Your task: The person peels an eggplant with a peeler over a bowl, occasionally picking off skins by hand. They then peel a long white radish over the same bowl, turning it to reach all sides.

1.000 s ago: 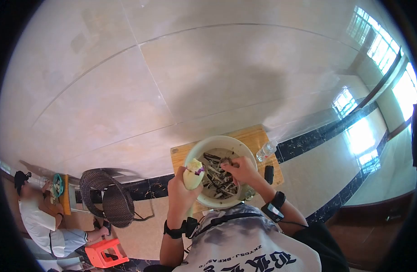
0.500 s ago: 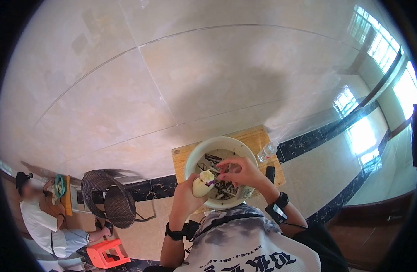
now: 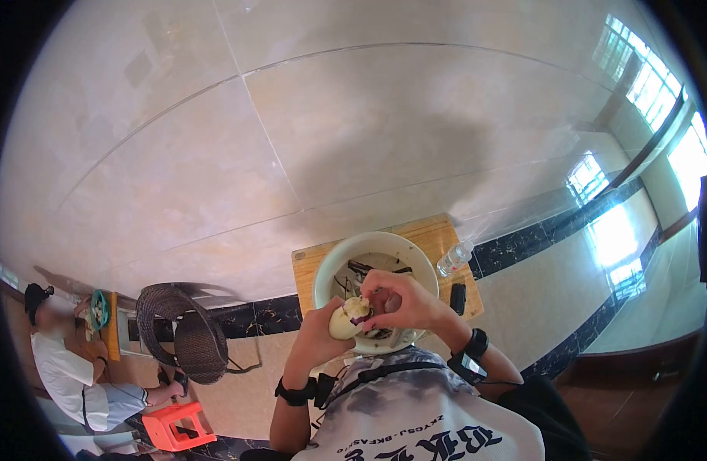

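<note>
My left hand [image 3: 316, 343] is closed around a pale yellow-green, rounded vegetable [image 3: 342, 325] and holds it over the near left part of a large white basin [image 3: 323, 270]. Its upper end looks rough and broken, with a purple patch on the side; I cannot make out its exact kind. My right hand [image 3: 405, 302] is bent over from the right, its fingertips pinched on that broken end. In the basin lie dark and pale strips [image 3: 359, 268], partly hidden behind my hands.
The basin stands on a wooden table [image 3: 415, 228], with a clear plastic bottle [image 3: 453, 260] and a small black object [image 3: 458, 298] to its right. Leftward are a dark wicker chair [image 3: 200, 349], an orange stool [image 3: 177, 425] and a seated person [image 3: 65, 376] beside a green basin [image 3: 100, 311].
My right hand has come down and left from above the basin, and its fingers now meet the vegetable's broken end. My left hand keeps its hold, nearly in place.
</note>
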`<state>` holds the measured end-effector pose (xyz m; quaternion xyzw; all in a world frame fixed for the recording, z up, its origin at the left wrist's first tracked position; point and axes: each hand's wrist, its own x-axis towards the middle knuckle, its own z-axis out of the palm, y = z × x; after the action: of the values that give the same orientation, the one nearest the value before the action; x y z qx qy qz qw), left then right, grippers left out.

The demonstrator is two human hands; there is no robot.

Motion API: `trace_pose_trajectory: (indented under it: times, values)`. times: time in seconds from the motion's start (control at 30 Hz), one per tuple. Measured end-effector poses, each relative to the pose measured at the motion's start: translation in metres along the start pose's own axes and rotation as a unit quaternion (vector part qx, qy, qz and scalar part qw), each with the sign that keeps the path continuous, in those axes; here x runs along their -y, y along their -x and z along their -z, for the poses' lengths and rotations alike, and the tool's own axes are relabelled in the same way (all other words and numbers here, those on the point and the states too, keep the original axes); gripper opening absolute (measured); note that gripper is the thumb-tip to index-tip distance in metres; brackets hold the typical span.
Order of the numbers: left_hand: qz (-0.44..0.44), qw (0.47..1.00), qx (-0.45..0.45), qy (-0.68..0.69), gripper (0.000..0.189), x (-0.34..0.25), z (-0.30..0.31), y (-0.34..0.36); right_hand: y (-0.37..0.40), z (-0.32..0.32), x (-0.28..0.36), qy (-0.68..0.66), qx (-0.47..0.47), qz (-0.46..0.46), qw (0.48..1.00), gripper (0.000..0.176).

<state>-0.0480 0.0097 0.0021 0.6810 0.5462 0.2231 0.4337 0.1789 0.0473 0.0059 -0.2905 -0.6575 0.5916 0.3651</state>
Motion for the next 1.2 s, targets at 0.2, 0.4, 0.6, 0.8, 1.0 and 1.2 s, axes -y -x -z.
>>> trace_pose_trajectory:
  times: [0.2,0.4,0.6,0.8,1.0,1.2]
  values:
    - [0.001,1.000,-0.003,-0.003,0.057,0.006,0.001,-0.002,-0.003,-0.003,0.003,0.058,-0.021,-0.015,0.998,0.038]
    - [0.010,0.999,-0.016,-0.036,0.054,-0.002,-0.003,-0.002,-0.003,-0.003,0.004,0.046,-0.035,-0.059,0.997,0.033]
    - [0.043,0.996,-0.055,-0.062,0.057,-0.008,-0.010,-0.002,0.002,-0.004,-0.009,0.065,-0.050,-0.056,0.995,0.030]
    - [0.055,0.997,-0.049,0.006,0.061,-0.012,-0.012,-0.003,0.002,-0.009,0.004,-0.008,-0.090,-0.049,0.995,0.029]
    - [0.052,0.998,-0.018,-0.038,0.058,-0.014,-0.008,-0.001,0.006,-0.003,-0.006,-0.001,-0.056,-0.038,0.998,0.030]
    - [0.048,0.998,-0.006,-0.050,0.057,-0.013,-0.006,-0.001,0.006,-0.001,0.004,-0.017,-0.043,-0.092,0.995,0.031]
